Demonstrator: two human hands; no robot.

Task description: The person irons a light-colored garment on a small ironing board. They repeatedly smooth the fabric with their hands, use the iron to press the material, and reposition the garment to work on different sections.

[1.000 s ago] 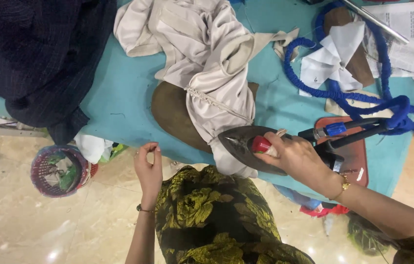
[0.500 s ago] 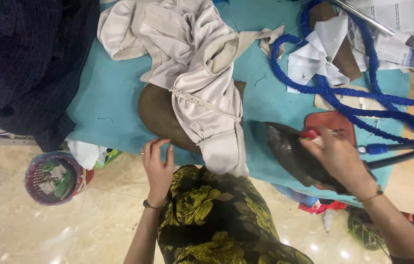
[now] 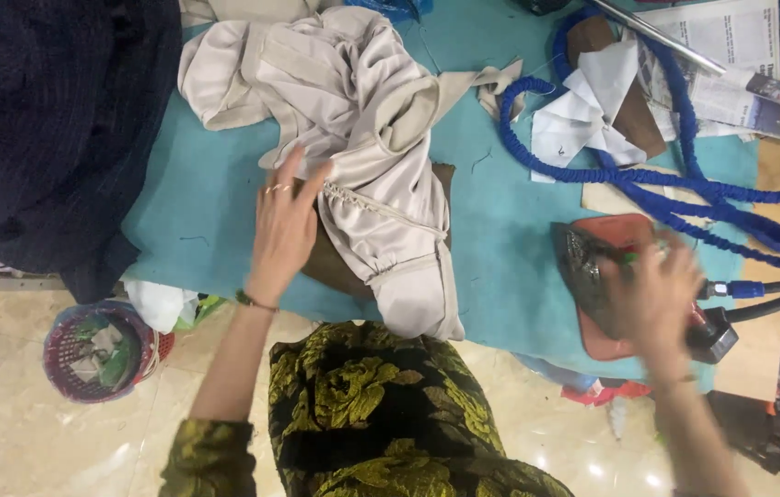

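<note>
Your left hand (image 3: 281, 230) lies flat, fingers spread and gripping nothing, with the fingertips (image 3: 291, 164) pressing on the edge of the crumpled beige satin garment (image 3: 367, 175). It looks placed to pin the cloth so it won't slide on the table. The palm covers part of the brown rounded pressing pad (image 3: 330, 262) that the garment's sleeve end is draped over. A thin bracelet sits at your wrist and rings on two fingers.

Your right hand (image 3: 652, 299) is blurred with motion, but the fingers appear curled around the handle of the dark metal steam iron (image 3: 593, 271). How tightly they close I cannot tell. The iron lies over the reddish-brown iron rest mat (image 3: 616, 235) at the right of the table, well apart from the garment, so the hot sole is kept off the cloth.

The garment is glossy and heavily wrinkled, bunched at the top and narrowing to a gathered cuff (image 3: 418, 299) near the table's front edge, with a row of small loops or buttons along one seam. It sits in the middle of the teal padded ironing table (image 3: 500, 230).

The coiled blue fabric-covered cord (image 3: 629, 175) loops from the iron across the right side. White paper scraps (image 3: 583, 120) and folded newspaper (image 3: 740, 74) lie beyond it. A dark navy knitted cloth (image 3: 49, 129) covers the left end, and a pink woven basket (image 3: 100, 350) stands on the floor below.
</note>
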